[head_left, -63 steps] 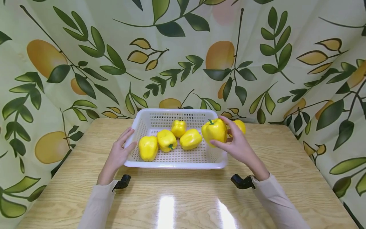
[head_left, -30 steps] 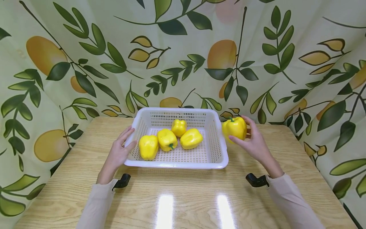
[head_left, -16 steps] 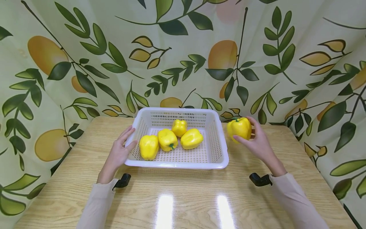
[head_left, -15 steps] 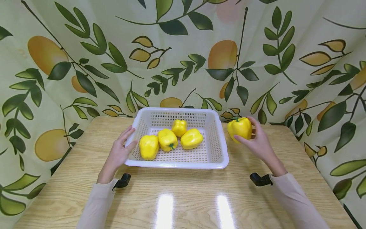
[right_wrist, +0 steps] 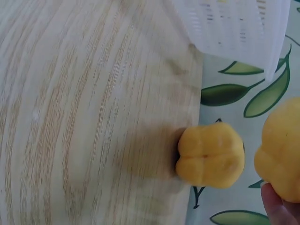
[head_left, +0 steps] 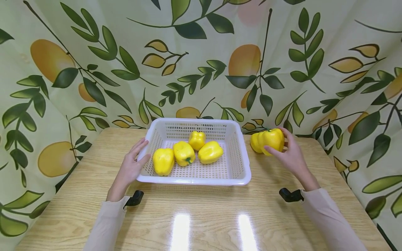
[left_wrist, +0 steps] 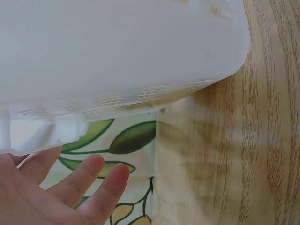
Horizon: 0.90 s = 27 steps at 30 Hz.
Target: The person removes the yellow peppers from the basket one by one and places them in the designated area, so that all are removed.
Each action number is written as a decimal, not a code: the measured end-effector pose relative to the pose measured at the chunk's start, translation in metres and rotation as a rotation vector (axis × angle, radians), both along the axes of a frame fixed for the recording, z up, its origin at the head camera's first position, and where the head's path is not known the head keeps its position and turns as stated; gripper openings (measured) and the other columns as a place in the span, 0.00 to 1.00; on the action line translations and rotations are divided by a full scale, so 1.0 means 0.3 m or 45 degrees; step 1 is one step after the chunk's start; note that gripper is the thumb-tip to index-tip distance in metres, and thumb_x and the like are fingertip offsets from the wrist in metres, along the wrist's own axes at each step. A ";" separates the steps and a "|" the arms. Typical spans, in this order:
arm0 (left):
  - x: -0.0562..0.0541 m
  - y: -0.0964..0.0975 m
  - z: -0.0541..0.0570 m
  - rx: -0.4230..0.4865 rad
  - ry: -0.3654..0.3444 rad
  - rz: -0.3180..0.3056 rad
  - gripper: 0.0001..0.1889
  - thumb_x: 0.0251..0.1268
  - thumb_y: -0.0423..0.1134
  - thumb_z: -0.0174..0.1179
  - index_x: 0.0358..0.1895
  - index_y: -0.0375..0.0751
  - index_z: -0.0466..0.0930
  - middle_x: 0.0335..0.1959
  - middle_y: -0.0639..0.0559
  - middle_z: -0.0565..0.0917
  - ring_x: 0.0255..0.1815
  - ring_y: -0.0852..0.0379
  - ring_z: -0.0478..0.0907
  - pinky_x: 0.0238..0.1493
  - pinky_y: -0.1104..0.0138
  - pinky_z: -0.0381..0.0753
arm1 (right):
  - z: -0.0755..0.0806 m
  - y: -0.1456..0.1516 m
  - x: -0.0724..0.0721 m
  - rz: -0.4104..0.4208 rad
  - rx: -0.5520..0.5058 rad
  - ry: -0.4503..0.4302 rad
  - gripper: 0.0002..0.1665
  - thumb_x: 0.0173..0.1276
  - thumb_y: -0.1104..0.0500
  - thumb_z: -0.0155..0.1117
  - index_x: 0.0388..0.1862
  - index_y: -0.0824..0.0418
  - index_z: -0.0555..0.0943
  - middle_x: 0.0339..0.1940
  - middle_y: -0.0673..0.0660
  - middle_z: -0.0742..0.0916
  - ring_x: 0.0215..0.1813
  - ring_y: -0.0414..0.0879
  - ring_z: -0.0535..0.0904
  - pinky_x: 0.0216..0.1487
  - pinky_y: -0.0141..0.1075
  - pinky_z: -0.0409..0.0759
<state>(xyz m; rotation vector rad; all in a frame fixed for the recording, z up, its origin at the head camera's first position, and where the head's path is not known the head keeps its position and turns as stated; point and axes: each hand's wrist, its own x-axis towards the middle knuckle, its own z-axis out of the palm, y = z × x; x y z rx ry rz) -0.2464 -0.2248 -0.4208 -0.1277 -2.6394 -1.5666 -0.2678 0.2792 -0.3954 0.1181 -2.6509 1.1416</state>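
My right hand [head_left: 293,155] grips a yellow bell pepper [head_left: 272,141] in the air, right of the white plastic basket [head_left: 194,181]. Behind it and slightly left, a second yellow bell pepper [head_left: 255,143] rests on the table, partly covered in the head view; the right wrist view shows this resting pepper [right_wrist: 211,154] apart from the held pepper [right_wrist: 283,150]. My left hand [head_left: 130,169] is at the basket's left side, fingers fairly straight against its rim. In the left wrist view the left hand's fingers [left_wrist: 89,187] spread beneath the basket's edge. Several yellow bell peppers [head_left: 183,153] lie inside the basket.
The wooden table [head_left: 207,216] extends in front of the basket and to both sides. A leaf-and-fruit patterned curtain [head_left: 201,69] hangs right behind the table's back edge. Black wrist-camera mounts [head_left: 290,195] stick out from the sleeves.
My right hand has carried its bell pepper rightward from above the basket's right side, and the pepper on the table has come into view behind it. My left hand has stayed put.
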 end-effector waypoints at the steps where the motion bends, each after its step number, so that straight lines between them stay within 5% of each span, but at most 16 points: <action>1: 0.000 0.000 -0.001 -0.001 -0.001 0.001 0.31 0.74 0.37 0.54 0.77 0.39 0.59 0.82 0.47 0.50 0.80 0.36 0.52 0.67 0.43 0.71 | -0.001 0.004 -0.001 -0.005 0.004 -0.007 0.51 0.66 0.50 0.69 0.79 0.62 0.54 0.71 0.71 0.69 0.57 0.68 0.73 0.43 0.31 0.75; 27: 0.002 0.002 0.002 -0.006 -0.003 0.001 0.30 0.74 0.37 0.54 0.77 0.39 0.58 0.82 0.47 0.50 0.80 0.36 0.53 0.65 0.44 0.73 | -0.053 0.131 -0.056 -0.124 -0.006 -0.138 0.57 0.68 0.41 0.63 0.81 0.62 0.43 0.76 0.74 0.60 0.63 0.71 0.67 0.46 0.41 0.73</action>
